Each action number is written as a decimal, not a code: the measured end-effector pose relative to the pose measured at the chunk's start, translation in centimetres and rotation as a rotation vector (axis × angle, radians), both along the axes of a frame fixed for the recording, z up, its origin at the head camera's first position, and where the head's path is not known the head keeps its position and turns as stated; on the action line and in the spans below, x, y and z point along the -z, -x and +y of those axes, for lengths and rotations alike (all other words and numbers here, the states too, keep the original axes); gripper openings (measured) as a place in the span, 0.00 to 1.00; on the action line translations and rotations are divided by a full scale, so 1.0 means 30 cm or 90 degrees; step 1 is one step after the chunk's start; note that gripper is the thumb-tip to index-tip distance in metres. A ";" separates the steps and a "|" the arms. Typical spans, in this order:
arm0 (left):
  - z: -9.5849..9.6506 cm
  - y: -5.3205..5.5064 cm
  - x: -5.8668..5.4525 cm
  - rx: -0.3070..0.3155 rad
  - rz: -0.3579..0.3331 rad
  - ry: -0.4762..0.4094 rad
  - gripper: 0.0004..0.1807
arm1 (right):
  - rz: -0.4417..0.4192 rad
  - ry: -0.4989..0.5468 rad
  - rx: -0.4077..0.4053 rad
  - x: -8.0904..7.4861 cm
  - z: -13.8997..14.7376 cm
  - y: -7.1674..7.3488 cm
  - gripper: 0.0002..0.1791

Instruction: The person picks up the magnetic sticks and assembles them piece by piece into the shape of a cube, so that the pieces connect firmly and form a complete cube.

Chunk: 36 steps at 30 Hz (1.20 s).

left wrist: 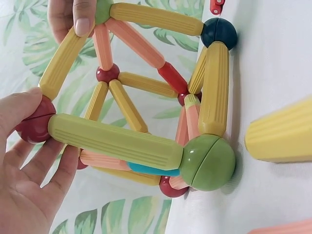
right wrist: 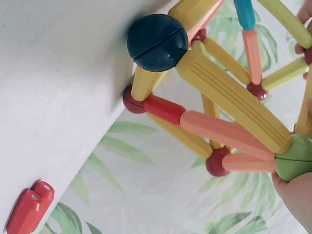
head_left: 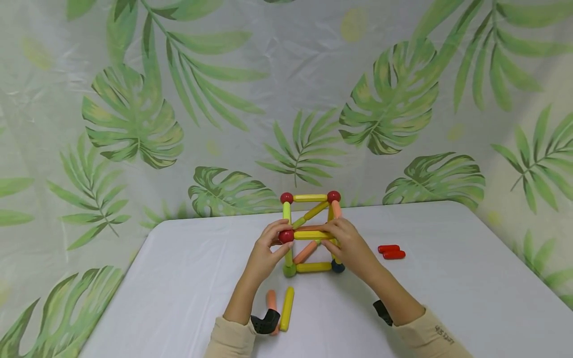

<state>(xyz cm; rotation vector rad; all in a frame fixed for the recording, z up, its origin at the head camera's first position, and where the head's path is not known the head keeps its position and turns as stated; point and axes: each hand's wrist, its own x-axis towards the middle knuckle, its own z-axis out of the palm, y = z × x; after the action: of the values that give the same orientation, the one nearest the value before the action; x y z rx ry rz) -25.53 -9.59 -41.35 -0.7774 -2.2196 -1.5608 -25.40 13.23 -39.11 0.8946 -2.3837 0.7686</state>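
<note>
A box-shaped frame of magnetic rods and balls stands on the white table, with a green ball (left wrist: 209,161) and a dark blue ball (head_left: 337,267) at its lower front corners. My left hand (head_left: 264,251) grips the red ball (head_left: 286,236) at the upper front left corner, thumb and fingers on either side. From that ball a light green rod (left wrist: 117,141) runs down to the lower green ball. At the upper front right, my right hand (head_left: 351,246) pinches the end of the yellow rod (head_left: 309,234), right beside another green ball (right wrist: 295,158), which the hand hides in the head view.
Two short red rods (head_left: 394,254) lie side by side to the right on the table (head_left: 179,278). In front of the frame lie a yellow rod (head_left: 287,308) and a coral rod (head_left: 271,298), partly behind the left wrist's camera. A leaf-print cloth (head_left: 304,89) hangs behind the table's back edge.
</note>
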 end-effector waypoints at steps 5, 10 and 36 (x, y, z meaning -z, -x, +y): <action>-0.007 0.005 0.005 0.005 0.012 0.010 0.20 | -0.016 0.015 -0.015 -0.010 0.009 -0.007 0.21; -0.020 0.003 -0.008 -0.015 0.008 0.026 0.24 | 0.004 0.057 -0.042 -0.011 0.059 -0.012 0.28; -0.159 -0.225 0.135 -0.005 -0.321 0.395 0.28 | -0.265 -0.049 0.080 0.180 0.486 0.069 0.20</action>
<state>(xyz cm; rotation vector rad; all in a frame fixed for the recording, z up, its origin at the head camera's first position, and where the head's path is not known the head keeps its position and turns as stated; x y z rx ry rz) -18.77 -14.36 -45.40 -0.5510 -3.1448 -1.1422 -27.47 27.82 -44.53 0.6525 -2.8172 0.8890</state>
